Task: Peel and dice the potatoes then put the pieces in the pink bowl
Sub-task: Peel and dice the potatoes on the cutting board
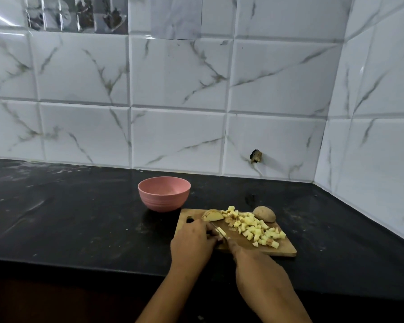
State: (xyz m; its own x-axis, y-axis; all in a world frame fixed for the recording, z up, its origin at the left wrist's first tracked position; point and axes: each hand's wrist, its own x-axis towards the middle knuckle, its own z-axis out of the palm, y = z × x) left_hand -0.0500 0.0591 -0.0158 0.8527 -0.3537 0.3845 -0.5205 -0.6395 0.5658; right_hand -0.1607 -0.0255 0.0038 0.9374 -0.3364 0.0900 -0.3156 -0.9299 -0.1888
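A wooden cutting board (287,249) lies on the black counter. Several pale diced potato pieces (254,227) are heaped across it. A cut potato chunk (212,215) lies at the board's far left, and a whole unpeeled potato (264,214) sits at its far edge. My left hand (191,241) is curled over something small on the board; what it holds is hidden. My right hand (247,255) grips a knife (219,231) whose blade points toward the left hand. The pink bowl (164,193) stands behind the board's left corner, with nothing seen inside.
White marble-look tiles cover the back wall and the right wall (371,159), which meet in a corner. A small dark hole (256,156) marks the back wall. The counter's front edge (79,264) runs across below my hands.
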